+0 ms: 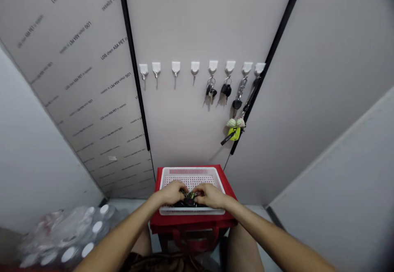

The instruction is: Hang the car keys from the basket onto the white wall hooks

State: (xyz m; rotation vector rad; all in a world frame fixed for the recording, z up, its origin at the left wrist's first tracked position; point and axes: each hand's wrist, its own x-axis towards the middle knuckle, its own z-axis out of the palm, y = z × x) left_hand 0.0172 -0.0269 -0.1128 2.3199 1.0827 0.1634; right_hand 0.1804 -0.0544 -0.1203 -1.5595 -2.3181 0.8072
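Head view shows both hands low in a white basket [192,211], meeting over a dark bunch [190,201] of small pieces in its near half. The left hand [172,192] comes in from the left with its fingers bent inward and partly curled, their tips at the bunch's left side. The right hand [209,195] mirrors it, back upward, fingers curled down and thumb turned toward the other hand, tips at the right side. Only a narrow gap parts the two sets of fingers; both touch the bunch, though whether either hand grips a piece firmly cannot be told, since the tips are partly hidden. The pieces, some glinting or greenish, are too small to make out one by one.

Both forearms reach forward from the lower corners and converge on the basket, wrists above its side rims. The basket sits on a red surface [227,184], between the person and a pale wall [184,120]. On that wall runs a row of white hooks [195,66]; the four at the right carry keys [227,89], one set with a yellow-green fob [234,134] hanging lowest.
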